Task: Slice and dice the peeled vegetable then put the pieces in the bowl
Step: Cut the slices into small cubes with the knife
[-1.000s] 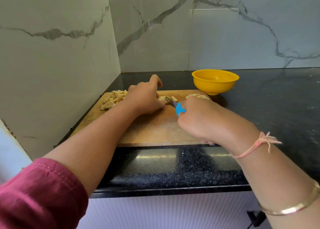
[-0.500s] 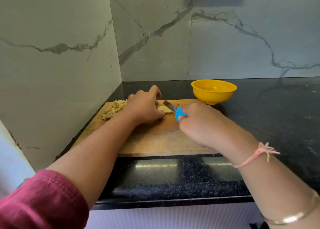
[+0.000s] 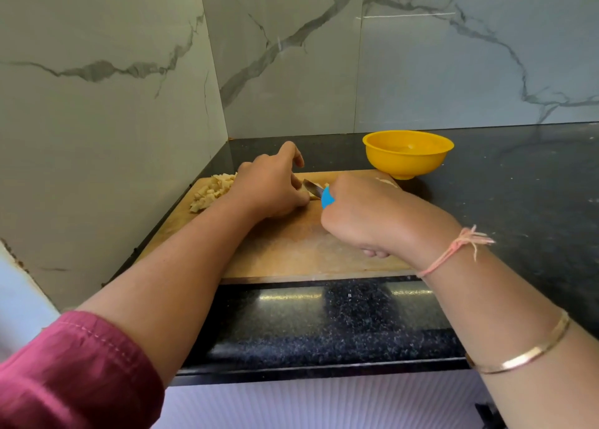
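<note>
Knife: the right hand (image 3: 363, 214) has its fingers wrapped tight round the blue handle of the knife (image 3: 325, 198). The blade now sits closer to the left hand than half a second ago, almost against its knuckles.

Vegetable piece: the left hand (image 3: 272, 185) holds it down on the cutting board (image 3: 291, 250) with curled fingers. Less of the vegetable piece (image 3: 313, 197) shows than a second ago; only a pale sliver peeks out beside the blade.

Diced pile: the diced pile (image 3: 214, 190) lies unmoved at the board's far left corner, just behind the left wrist.

Slices: a few pale slices (image 3: 385, 182) wait on the board behind the right hand, partly hidden now.

Bowl: the yellow bowl (image 3: 406, 156) stands on the dark counter (image 3: 518, 185) just past the board's far right corner, where it was; no pieces show inside.

Meaning: dicing is advancing cut by cut and this strip looks nearly used up. Judging by the waiting slices and the bowl, cutting is well along but transfer has not begun.

Caution: with the blade so near the knuckles, the last cuts likely call for short, careful strokes.
</note>
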Demonstrator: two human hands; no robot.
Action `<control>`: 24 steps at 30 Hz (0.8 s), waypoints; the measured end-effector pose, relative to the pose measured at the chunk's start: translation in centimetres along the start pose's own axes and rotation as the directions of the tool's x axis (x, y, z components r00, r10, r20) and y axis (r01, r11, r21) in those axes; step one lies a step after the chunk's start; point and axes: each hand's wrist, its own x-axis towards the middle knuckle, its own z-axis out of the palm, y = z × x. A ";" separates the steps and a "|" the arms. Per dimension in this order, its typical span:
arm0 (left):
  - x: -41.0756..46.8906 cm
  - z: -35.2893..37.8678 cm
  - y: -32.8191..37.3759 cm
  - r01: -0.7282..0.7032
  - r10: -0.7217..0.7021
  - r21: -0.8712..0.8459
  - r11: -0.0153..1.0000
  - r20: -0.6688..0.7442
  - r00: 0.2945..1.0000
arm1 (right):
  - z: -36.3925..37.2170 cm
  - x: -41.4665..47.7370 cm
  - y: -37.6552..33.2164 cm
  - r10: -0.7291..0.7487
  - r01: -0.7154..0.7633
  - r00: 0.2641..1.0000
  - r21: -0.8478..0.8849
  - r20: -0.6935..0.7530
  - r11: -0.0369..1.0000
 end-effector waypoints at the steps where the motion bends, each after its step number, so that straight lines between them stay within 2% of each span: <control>1: 0.0 0.0 0.0 0.003 -0.003 -0.003 1.000 0.000 1.000 | 0.1 -0.3 0.1 -0.002 0.002 1.000 0.007 0.004 1.000; 12: -0.3 -0.4 0.0 0.024 -0.020 -0.088 0.996 0.052 0.998 | -1.0 -3.9 1.7 -0.012 0.016 0.999 -0.071 0.052 0.997; 17: -0.3 -0.6 -0.4 0.044 -0.035 -0.127 0.991 0.070 0.997 | -0.9 -2.7 1.8 -0.023 0.023 0.999 0.015 -0.028 1.000; 24: 0.0 -0.5 -0.5 0.054 -0.052 -0.091 0.994 0.031 0.998 | 0.6 -0.3 0.9 -0.001 0.002 1.000 0.054 -0.018 0.999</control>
